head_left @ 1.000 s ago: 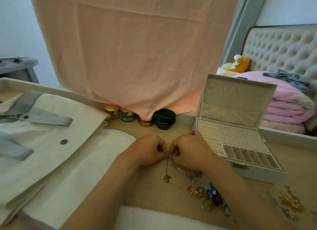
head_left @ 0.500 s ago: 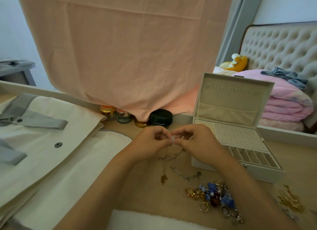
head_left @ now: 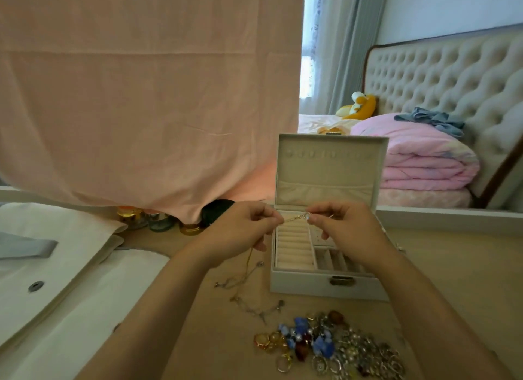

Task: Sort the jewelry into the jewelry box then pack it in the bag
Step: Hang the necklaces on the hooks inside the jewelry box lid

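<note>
Left hand [head_left: 243, 229] and right hand [head_left: 348, 232] pinch a gold necklace [head_left: 294, 217], stretched between them over the open jewelry box [head_left: 325, 289]. The chain's loose end hangs from the left hand to the table [head_left: 452, 266]. Silver chain [head_left: 254, 309] just left of box. Ring pile [head_left: 325, 345] near, right. Cream bag [head_left: 70, 266] flat, left.

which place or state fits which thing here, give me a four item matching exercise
Things:
1 gold chain
2 jewelry box
3 pile of rings
4 cream bag

Places or states:
a at the left side of the table
b lid raised
c pinched between left hand and right hand
d loose on the table, nearer than the box

Pairs: 1-c, 2-b, 3-d, 4-a
</note>
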Tool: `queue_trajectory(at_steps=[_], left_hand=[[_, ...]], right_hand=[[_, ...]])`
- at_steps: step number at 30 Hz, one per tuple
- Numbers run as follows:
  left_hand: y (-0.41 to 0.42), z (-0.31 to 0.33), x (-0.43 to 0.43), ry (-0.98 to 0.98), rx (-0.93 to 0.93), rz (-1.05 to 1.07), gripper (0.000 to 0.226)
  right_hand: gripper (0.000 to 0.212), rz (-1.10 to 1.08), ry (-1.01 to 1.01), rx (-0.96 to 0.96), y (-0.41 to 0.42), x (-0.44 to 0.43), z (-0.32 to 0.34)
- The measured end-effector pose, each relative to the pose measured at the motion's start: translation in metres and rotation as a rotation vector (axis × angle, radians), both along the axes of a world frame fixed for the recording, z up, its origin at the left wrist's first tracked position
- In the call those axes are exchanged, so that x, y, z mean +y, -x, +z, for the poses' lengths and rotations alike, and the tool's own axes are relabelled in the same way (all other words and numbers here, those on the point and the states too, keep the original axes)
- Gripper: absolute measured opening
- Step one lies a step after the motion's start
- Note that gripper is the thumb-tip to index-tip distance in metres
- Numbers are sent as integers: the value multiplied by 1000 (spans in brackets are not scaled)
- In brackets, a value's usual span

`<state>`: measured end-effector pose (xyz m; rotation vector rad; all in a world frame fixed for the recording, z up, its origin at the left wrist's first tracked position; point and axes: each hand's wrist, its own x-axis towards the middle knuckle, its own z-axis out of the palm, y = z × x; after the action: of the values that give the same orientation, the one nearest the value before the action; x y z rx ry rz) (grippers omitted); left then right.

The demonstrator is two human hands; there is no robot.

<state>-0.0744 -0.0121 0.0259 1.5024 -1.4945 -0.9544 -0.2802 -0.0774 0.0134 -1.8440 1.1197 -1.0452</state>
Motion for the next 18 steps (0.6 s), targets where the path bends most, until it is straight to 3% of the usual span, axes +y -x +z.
queue_trajectory(at_steps=[6, 11, 13, 16, 18], left_hand=[[28, 12, -31, -85, -189, -9, 14], [35, 5, -37, -98, -286, 48, 14], [38, 0, -36, -65, -299, 46, 16], [48, -4, -36, 9, -308, -4, 14], [54, -6, -37, 45, -289, -48, 15]], right_hand=[[13, -146, 50, 111, 28, -27, -15], [10, -191, 77, 547, 43, -34, -20], [12, -168, 90, 637, 43, -35, -21], [29, -73, 181, 677, 34, -35, -21], [39, 53, 178, 535, 25, -31, -19]])
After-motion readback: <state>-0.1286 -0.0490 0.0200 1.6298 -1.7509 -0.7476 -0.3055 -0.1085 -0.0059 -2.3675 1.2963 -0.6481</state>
